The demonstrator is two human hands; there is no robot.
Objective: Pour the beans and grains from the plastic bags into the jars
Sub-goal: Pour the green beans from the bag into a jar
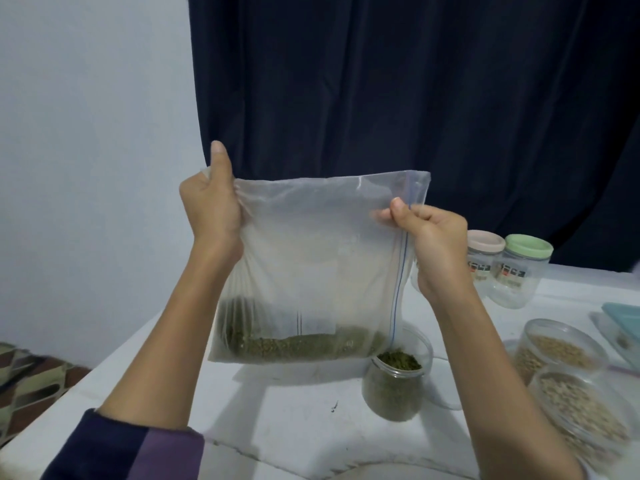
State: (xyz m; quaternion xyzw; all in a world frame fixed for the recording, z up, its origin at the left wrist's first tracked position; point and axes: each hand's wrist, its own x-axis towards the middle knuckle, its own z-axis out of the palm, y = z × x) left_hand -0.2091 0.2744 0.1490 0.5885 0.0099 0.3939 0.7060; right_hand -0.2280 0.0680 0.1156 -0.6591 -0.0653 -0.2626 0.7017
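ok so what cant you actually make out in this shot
- Head view: labels on the two lidded jars are too small and blurred to read.
- Whether the plastic bag has its zip open: the right hand covers it.
- Teal object: cut off by the right edge.
- Nearest grain jar: blurred, partly behind the right forearm.
- Left hand: its fingers are hidden behind the bag.

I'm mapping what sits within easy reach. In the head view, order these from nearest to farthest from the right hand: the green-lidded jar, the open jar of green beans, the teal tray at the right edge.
1. Clear plastic jar with green lid, just right of the right hand.
2. Open clear jar of green beans, below the hand, under the bag.
3. Teal tray, at the far right edge.
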